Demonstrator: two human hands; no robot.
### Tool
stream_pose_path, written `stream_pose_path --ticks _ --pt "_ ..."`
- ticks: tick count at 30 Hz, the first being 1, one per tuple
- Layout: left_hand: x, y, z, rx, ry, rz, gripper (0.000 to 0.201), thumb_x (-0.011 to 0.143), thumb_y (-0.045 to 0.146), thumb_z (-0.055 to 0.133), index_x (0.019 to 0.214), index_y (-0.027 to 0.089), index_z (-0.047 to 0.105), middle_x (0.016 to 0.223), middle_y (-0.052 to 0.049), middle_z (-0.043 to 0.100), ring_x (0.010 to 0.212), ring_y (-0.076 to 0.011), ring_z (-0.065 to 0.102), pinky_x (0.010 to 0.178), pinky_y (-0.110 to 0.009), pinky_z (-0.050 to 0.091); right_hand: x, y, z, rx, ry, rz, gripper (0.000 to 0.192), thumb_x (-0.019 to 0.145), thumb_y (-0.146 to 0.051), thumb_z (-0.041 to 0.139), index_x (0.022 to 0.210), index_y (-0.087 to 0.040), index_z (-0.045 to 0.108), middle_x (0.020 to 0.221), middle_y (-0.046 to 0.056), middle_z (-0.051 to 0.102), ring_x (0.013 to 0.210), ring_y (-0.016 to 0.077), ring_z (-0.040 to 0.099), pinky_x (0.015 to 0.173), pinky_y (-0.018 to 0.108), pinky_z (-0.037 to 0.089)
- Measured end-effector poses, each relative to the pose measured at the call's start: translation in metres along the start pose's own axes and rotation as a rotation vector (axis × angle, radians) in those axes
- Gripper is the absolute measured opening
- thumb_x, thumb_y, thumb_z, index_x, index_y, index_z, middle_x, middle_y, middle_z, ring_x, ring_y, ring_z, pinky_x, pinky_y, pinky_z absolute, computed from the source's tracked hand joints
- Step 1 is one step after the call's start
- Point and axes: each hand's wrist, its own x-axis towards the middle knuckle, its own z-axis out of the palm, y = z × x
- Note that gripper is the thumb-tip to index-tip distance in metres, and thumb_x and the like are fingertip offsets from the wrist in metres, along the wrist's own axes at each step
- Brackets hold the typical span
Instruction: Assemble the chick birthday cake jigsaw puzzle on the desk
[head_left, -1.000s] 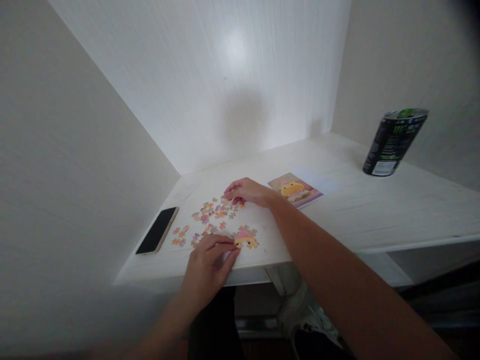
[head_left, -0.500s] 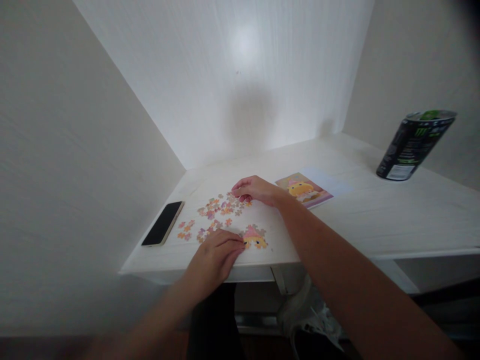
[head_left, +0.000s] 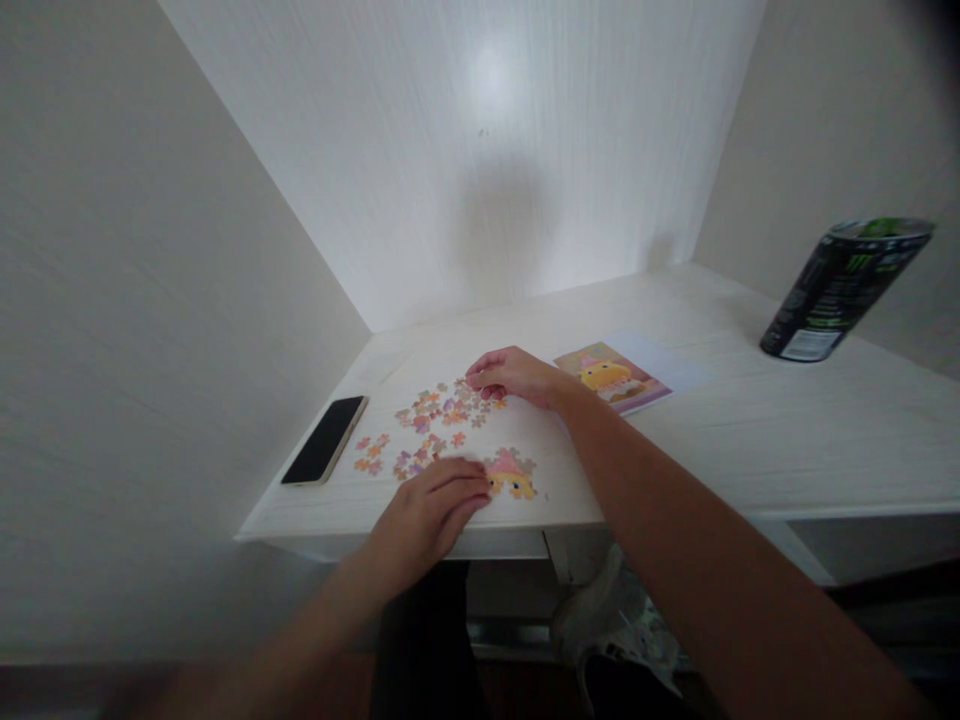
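Note:
My left hand [head_left: 433,508] lies near the front edge of the desk, fingers together. Its fingertips press on the left side of a joined puzzle section [head_left: 511,473], which shows a pink hat and part of a yellow face with dark eyes. Farther back, my right hand [head_left: 512,376] has thumb and forefinger pinched on a puzzle piece at the right side of the loose puzzle pieces [head_left: 430,408]; the fingers mostly hide that piece. More loose pieces [head_left: 417,460] lie just beyond my left hand, and a small group [head_left: 370,455] sits farther left.
A picture card [head_left: 611,377] with a yellow figure in a pink hat lies behind my right forearm, on a white sheet [head_left: 667,362]. At left rests a phone [head_left: 325,441]. A black drink can [head_left: 844,290] stands at right. Panels [head_left: 480,200] enclose the desk [head_left: 750,430].
The view has shifted slightly. Both hands keep nearly the same places: my left at the joined section, my right at the loose pieces.

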Motion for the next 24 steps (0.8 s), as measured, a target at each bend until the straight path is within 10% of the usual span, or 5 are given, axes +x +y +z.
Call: stream_pose_path --ticks 24 --pt "-0.0052 -0.0029 0.0047 0.100 0.057 0.085 0.030 0.083 0.008 0.061 0.111 0.018 0.063 0.109 -0.005 0.069 0.106 -0.0146 0.062 0.097 -0.030 0.052 0.0007 0.0006 0.0009 -0.013 -0.006 -0.015 0.010 0.081 -0.020 0.068 0.087 -0.013 0.070 0.076 0.005 0.068 0.059 0.0088 0.055 0.054 0.020 0.043"
